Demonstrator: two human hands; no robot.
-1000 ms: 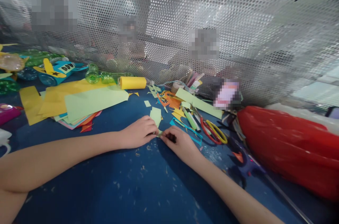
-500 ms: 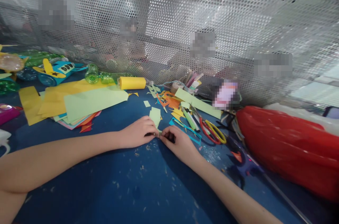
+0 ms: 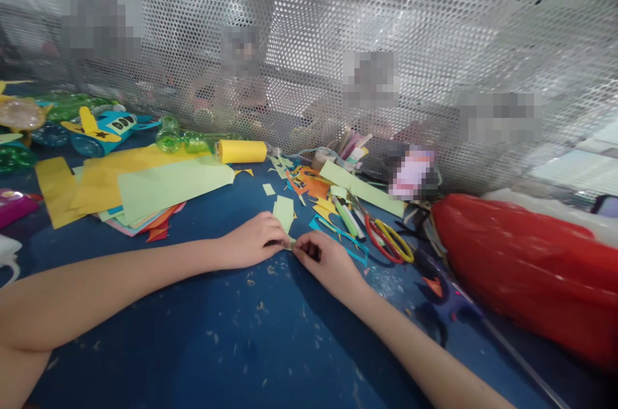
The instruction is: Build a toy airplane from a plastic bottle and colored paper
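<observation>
My left hand (image 3: pixel 257 240) and my right hand (image 3: pixel 324 256) meet at the fingertips over the blue table. Both are closed in a pinch on a small pale green paper piece (image 3: pixel 290 243), only a sliver of which shows between them. Just beyond my left fingers lies a pale green paper rectangle (image 3: pixel 283 212), partly hidden by the hand. To the right of my right hand are a blue paper cut-out frame (image 3: pixel 355 253), a green marker (image 3: pixel 346 218) and scissors (image 3: pixel 393 240) with red and yellow handles.
Stacked coloured paper (image 3: pixel 171 187) and a yellow paper-wrapped bottle (image 3: pixel 241 151) lie left, near a blue bottle airplane (image 3: pixel 113 129). Orange scraps (image 3: pixel 311 182) lie ahead. A purple glue gun (image 3: pixel 451 299) and red plastic bag (image 3: pixel 526 267) are right. A perforated metal screen (image 3: pixel 309 29) stands behind.
My hands stay almost in place; the fingertips have parted very slightly, showing a little more of the pinched paper. The whole view has shifted a touch.
</observation>
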